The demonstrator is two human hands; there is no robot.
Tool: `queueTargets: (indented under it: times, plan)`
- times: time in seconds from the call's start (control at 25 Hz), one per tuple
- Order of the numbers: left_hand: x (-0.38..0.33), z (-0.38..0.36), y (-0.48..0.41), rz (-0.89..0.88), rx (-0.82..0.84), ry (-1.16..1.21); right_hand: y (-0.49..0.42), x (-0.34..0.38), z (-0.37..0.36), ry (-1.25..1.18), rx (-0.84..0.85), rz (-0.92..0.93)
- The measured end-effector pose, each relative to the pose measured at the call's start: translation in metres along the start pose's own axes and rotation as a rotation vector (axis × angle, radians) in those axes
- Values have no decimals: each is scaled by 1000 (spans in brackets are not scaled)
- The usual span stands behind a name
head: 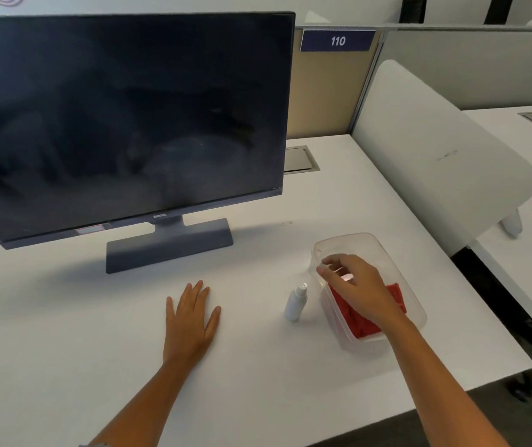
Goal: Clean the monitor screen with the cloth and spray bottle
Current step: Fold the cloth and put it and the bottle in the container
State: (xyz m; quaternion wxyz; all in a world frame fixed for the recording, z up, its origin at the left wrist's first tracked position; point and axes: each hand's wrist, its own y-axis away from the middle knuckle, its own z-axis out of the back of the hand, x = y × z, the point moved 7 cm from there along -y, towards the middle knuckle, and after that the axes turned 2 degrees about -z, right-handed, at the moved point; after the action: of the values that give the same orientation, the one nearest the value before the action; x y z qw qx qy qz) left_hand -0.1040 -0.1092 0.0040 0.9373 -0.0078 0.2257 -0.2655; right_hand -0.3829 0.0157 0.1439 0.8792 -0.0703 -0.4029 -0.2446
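A dark monitor (122, 117) with a smeared screen stands on the white desk on a grey stand. A small white spray bottle (296, 303) stands upright to the right of it. Beside the bottle sits a clear plastic container (371, 245) with a red cloth (360, 321) inside. My right hand (355, 282) hovers over the container with fingers loosely curled and holds nothing that I can see. My left hand (192, 321) lies flat on the desk, fingers spread, in front of the monitor stand.
The white desk (64, 333) ends close on the right, beyond the container. A white chair back (435, 156) stands past that edge. A grey cable hatch (298, 159) sits behind the monitor. A partition with a "110" sign (337, 41) closes the back.
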Motion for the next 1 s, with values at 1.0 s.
queueTargets:
  times: [1.0]
  plan:
    - [1,1,-1,21,-3,-26,-3,56,34,-181,-208,265]
